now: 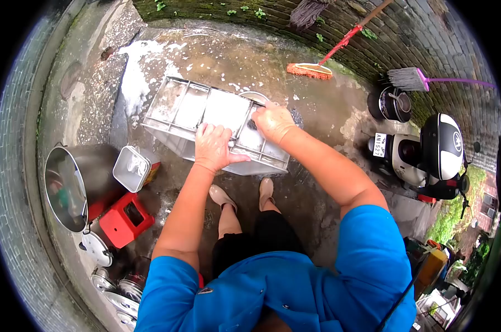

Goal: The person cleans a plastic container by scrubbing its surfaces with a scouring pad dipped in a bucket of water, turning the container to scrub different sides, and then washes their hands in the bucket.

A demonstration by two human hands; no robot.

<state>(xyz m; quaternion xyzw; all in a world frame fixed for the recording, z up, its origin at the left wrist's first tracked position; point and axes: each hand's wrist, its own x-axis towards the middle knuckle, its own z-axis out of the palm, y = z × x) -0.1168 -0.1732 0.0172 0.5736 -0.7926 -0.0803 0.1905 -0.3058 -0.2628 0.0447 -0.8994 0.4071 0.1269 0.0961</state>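
A silvery metal box (190,106) with crossbars over its top lies on the wet ground in front of my feet. My left hand (213,146) is closed over its near edge, with the thumb pointing to the right. Bent over the right part of the box, my right hand (274,122) has its fingers closed on a small dark scouring pad (252,124). The pad is mostly covered by the fingers. Behind the right hand shows part of a pale round rim (254,96).
White suds (135,83) spread on the ground. To the left are a large metal pot (95,174), a white bin (131,166), a red stool (120,224) and several lids (97,249). A broom (311,70), a black bucket (391,105) and a scooter (411,155) stand right.
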